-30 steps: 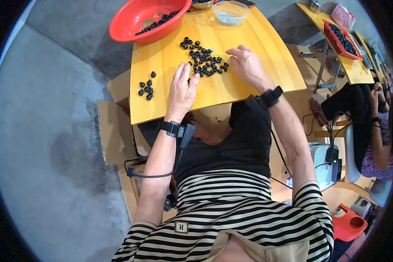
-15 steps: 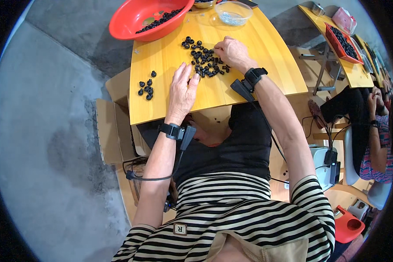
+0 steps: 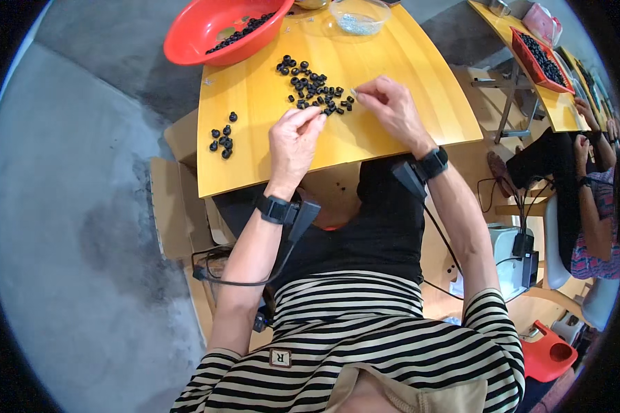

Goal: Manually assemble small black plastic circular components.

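Loose black ring-like parts (image 3: 315, 84) lie in a pile on the yellow wooden table (image 3: 413, 69). At the pile's near edge, my left hand (image 3: 294, 143) has thumb and forefinger brought together at a small black part. My right hand (image 3: 395, 113) is just right of the pile, its thumb and forefinger pinching a tiny pale, shiny piece (image 3: 353, 91) whose kind is too small to make out. A smaller group of black knob-like parts (image 3: 225, 143) sits to the left of my left hand.
A red basin (image 3: 180, 36) with more black parts stands at the far left, beside a clear plastic bowl (image 3: 359, 25) of small pale pieces. Another person (image 3: 592, 227) sits at the right near a second table with a red tray (image 3: 539, 58). Cables hang from both my wrist straps.
My left hand has shifted right to the pile's near edge, and its fingers have closed. My right hand has drawn back toward me and right, now showing a pale piece in its fingertips.
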`<state>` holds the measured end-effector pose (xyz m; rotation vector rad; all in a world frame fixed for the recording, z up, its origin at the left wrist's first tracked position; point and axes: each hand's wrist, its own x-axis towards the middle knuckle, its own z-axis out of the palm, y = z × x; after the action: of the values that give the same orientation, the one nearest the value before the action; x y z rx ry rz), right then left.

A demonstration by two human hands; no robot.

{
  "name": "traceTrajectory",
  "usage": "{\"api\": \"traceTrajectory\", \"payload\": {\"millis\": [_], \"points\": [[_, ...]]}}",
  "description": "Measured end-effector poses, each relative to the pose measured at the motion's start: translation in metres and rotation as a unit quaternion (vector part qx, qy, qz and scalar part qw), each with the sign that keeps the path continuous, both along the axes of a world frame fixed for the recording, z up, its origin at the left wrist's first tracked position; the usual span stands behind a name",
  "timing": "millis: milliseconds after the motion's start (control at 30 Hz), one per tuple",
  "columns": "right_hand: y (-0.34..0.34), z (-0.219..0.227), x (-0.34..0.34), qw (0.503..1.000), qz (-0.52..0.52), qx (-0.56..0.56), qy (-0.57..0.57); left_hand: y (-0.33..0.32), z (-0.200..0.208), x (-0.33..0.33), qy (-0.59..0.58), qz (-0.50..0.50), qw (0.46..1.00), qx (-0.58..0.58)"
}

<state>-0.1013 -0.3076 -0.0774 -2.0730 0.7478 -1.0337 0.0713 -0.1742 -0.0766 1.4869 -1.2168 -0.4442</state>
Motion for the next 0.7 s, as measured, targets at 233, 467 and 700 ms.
{"api": "traceTrajectory", "payload": {"millis": [233,467,700], "points": [[0.02,-0.01,-0.019,0.994,0.058,0.083,-0.049,-0.035,-0.008,-0.028,0.203,-0.118,0.971,0.045],[0.021,-0.017,-0.018,0.988,0.042,0.132,-0.068,-0.039,-0.012,-0.025,0.207,-0.112,0.97,0.059],[0.021,-0.015,-0.019,0.986,0.053,0.153,-0.049,-0.038,-0.016,-0.026,0.222,-0.113,0.967,0.052]]}}
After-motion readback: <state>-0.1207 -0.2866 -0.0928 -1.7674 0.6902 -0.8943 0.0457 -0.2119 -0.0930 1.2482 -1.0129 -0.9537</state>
